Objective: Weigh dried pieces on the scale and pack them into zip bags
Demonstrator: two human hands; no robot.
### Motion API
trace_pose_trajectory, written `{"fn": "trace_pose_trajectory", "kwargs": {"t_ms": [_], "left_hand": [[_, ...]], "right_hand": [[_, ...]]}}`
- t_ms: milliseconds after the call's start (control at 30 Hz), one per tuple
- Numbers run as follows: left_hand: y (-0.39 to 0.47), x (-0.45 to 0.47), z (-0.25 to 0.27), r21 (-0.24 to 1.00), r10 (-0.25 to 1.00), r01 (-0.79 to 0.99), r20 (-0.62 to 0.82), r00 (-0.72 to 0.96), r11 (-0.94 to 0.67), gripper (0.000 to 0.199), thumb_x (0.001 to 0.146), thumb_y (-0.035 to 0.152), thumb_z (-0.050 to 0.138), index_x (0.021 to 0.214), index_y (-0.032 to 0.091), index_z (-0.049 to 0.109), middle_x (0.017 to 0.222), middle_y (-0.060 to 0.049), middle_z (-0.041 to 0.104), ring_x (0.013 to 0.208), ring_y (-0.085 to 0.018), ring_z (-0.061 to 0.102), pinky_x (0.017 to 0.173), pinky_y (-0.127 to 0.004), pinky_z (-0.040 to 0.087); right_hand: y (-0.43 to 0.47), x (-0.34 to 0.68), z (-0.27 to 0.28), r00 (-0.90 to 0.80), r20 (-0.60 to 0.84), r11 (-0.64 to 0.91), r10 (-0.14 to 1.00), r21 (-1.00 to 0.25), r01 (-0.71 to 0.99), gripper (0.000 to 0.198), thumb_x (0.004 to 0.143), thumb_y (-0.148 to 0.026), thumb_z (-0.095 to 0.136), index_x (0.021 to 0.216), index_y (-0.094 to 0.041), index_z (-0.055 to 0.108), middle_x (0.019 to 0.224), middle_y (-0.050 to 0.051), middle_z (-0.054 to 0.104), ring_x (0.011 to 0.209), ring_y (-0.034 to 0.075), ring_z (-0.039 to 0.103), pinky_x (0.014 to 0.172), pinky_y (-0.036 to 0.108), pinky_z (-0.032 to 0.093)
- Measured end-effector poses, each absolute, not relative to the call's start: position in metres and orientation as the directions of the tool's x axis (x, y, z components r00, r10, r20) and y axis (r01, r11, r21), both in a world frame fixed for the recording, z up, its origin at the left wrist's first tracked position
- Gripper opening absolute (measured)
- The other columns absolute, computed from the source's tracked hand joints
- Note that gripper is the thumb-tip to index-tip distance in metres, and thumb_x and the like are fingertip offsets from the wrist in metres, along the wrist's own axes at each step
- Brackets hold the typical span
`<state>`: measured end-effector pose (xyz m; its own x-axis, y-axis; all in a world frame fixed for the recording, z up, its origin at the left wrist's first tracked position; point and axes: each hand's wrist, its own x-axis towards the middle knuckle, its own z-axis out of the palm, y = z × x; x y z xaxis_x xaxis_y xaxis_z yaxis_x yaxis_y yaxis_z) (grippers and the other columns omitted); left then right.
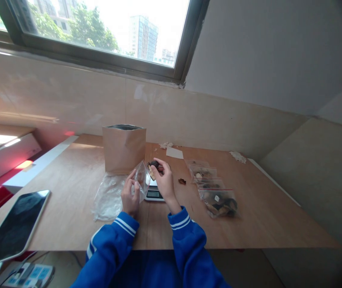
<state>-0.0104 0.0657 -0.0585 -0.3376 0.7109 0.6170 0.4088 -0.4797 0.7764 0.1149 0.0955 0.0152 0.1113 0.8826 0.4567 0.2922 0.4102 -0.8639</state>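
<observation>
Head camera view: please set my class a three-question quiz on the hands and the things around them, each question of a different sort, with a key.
1. Multiple choice: How does the brown paper bag stand?
A) upright, top open
B) flat on its side
C) upside down

2. True or false: The filled plastic bags lie to the right of the scale.

3. Short answer: What does the left hand hold?

Key: 1. A; 2. True; 3. A clear plastic bag.
</observation>
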Motion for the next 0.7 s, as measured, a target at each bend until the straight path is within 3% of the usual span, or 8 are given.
{"fn": "trace_pose_trajectory", "kwargs": {"t_ms": [133, 700], "left_hand": [[0.067, -0.011, -0.061, 0.776, 0.704, 0.404, 0.620, -0.346, -0.485, 0.020, 0.091, 0.028, 0.044, 0.075, 0.019, 0.053, 0.132, -0.014, 0.059, 0.117, -0.025, 0.058, 0.099, -0.043, 0.046], [0.063, -0.011, -0.061, 0.762, 0.681, 0.349, 0.645, -0.346, -0.545, 0.022, 0.092, 0.029, 0.044, 0.074, 0.019, 0.052, 0.131, -0.014, 0.060, 0.116, -0.025, 0.059, 0.095, -0.042, 0.049]], "right_hand": [[0.088, 0.104, 0.021, 0.049, 0.413, 0.378, 0.909, -0.869, 0.319, 0.032, 0.082, -0.035, 0.061, 0.109, -0.018, 0.066, 0.106, 0.009, 0.064, 0.077, 0.015, 0.063, 0.064, 0.025, 0.054], [0.079, 0.102, 0.032, -0.026, 0.387, 0.361, 0.922, -0.831, 0.423, 0.025, 0.081, -0.031, 0.060, 0.103, -0.021, 0.065, 0.089, 0.001, 0.068, 0.064, 0.013, 0.056, 0.065, 0.026, 0.049]]}}
